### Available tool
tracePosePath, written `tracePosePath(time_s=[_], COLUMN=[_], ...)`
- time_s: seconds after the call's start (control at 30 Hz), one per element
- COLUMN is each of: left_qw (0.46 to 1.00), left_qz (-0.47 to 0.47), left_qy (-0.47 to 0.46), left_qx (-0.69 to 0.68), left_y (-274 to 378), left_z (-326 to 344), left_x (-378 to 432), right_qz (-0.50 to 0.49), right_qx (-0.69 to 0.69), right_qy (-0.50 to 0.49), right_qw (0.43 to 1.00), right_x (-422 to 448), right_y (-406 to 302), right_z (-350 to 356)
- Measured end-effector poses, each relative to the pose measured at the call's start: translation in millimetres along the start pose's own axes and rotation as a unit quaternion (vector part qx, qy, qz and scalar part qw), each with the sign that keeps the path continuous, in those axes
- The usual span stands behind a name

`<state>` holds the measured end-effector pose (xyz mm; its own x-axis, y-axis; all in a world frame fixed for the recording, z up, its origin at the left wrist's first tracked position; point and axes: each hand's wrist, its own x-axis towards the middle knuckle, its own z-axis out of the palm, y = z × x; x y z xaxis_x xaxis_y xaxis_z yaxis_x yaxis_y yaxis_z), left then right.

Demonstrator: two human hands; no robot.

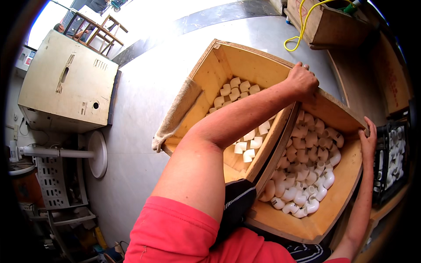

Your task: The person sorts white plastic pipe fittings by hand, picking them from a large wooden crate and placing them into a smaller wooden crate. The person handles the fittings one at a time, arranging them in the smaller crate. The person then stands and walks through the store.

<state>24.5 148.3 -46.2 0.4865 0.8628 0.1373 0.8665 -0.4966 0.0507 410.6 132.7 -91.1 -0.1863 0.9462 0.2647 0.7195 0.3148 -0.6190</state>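
Note:
Two open wooden boxes stand side by side before me. The left wooden box [256,54] holds white plastic pipe elbows [249,154] and has a beige cloth [181,111] draped over its left edge. The right wooden box [345,184] holds many white plastic pipe fittings [309,190]. My left hand [302,82] reaches across the left box and grips the far rim where the two boxes meet. My right hand [368,136] holds the far right corner of the right box, fingers over the rim; its palm is hidden.
A black crate [378,164] of white fittings stands at the right. Another wooden box [342,29] with a yellow cord [301,33] is at the top right. A cream metal cabinet [65,79] and a pedestal's round base [98,154] are at the left. A person [59,27] is far behind the cabinet.

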Motion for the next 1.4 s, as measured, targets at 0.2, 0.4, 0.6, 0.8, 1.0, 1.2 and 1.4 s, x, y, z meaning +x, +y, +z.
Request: tracePosePath(time_s=[0.2,0.4,0.6,0.8,1.0,1.2,1.4], left_qw=[1.000,0.999,0.998,0.996,0.997,0.987,0.981], left_qz=[-0.012,-0.014,-0.020,-0.044,-0.055,-0.148,-0.144], left_qy=[-0.012,-0.011,-0.011,-0.050,-0.036,0.040,0.121], left_qx=[0.015,0.034,0.060,0.056,0.026,-0.055,-0.056], left_y=[-1.5,-4.4,5.2,10.2,12.3,35.6,47.5], left_z=[4.3,2.0,4.0,-3.4,1.8,2.1,14.8], left_x=[-0.6,-1.0,3.6,1.1,-4.9,-12.9,-39.3], right_qz=[0.000,0.005,-0.044,-0.020,-0.130,-0.114,-0.075], right_qx=[0.002,0.005,-0.013,-0.040,-0.151,-0.173,-0.138], right_qy=[-0.003,0.008,0.046,0.030,0.012,-0.011,-0.030], right_qw=[1.000,1.000,0.998,0.999,0.980,0.978,0.987], right_x=[-1.1,-2.5,2.5,3.7,8.1,14.7,13.4], right_y=[-0.6,-9.7,-10.0,-27.3,-43.9,-70.7,-78.8], right_z=[1.7,4.9,3.6,4.5,4.1,9.9,3.3])
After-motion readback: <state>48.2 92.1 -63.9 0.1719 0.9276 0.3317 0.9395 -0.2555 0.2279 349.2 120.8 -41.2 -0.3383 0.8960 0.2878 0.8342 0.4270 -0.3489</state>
